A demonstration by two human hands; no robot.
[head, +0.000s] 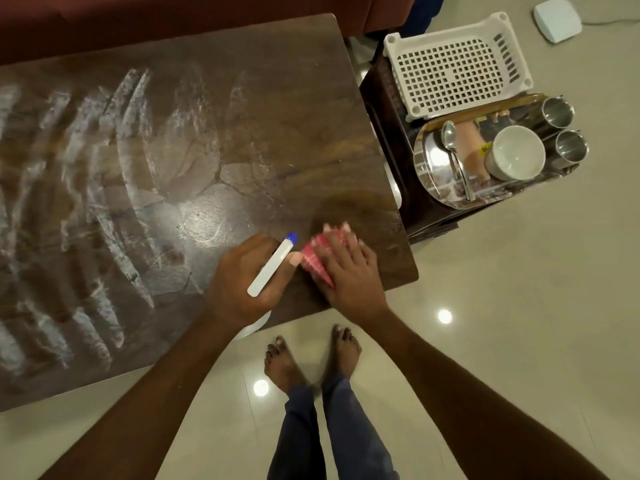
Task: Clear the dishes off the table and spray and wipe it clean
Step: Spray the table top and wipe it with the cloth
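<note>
— Pink cloth (312, 260): where did it lie?
— On the bench (249, 126), near its right corner; the right hand (349, 271) pressed it flat, fingers straight; just beside, the left hand (239, 285) gripped the spray bottle (272, 266).

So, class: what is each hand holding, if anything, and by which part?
The left hand grips the spray bottle around its neck, under the white head. The right hand presses flat on the pink cloth, holding nothing.
</note>
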